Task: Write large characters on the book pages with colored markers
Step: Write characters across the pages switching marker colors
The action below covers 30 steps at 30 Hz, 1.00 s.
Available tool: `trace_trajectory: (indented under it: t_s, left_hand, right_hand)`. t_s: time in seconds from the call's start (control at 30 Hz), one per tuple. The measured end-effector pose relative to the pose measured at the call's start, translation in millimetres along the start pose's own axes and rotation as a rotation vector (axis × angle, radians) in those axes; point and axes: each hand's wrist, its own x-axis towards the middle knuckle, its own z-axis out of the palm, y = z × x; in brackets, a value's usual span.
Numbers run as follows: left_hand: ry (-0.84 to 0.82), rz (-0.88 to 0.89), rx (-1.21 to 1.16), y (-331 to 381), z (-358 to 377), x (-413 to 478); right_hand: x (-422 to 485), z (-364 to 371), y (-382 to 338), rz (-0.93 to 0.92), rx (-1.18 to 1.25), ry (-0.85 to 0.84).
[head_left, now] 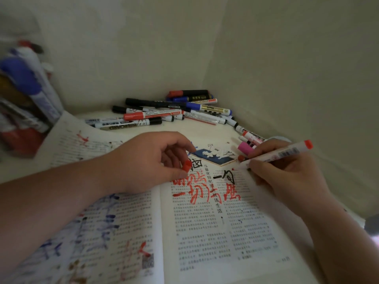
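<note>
An open book (215, 238) lies in front of me, its printed pages covered with large marker characters. Red characters (205, 191) run across the top of the right page; blue and red scrawls fill the left page. My left hand (151, 160) rests over the spine and pinches a small red marker cap (187, 166) between its fingertips. My right hand (287, 171) holds an uncapped white marker with a red end (281, 154), its tip (241, 158) hovering near the right page's upper edge, beside the blue illustration (213, 155).
A heap of capped markers (174, 111), black, red and blue, lies in the back corner against the wall. More markers, one with a pink cap (245, 147), sit by my right hand. A blurred holder of pens (26, 95) stands at left.
</note>
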Motion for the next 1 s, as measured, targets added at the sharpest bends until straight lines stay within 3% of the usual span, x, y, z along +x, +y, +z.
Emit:
trace_trajectory:
  t_s: [0.13, 0.23, 0.63, 1.0]
  left_hand:
    - [-0.021, -0.023, 0.001, 2.6, -1.2, 0.3]
    - [-0.031, -0.044, 0.01, 4.7, -3.2, 0.8]
    - [-0.039, -0.039, 0.032, 4.3, -4.6, 1.9]
    - [0.008, -0.011, 0.055, 1.8, -5.3, 0.9]
  right_hand:
    - [6.4, 10.4, -23.7, -0.015, 0.174, -0.251]
    - [18.9, 20.2, -41.7, -0.074, 0.108, -0.361]
    - [36.9, 53.3, -41.9, -0.164, -0.339, -0.456]
    - [32.1, 70.0, -34.9, -0.228, -0.348, -0.409]
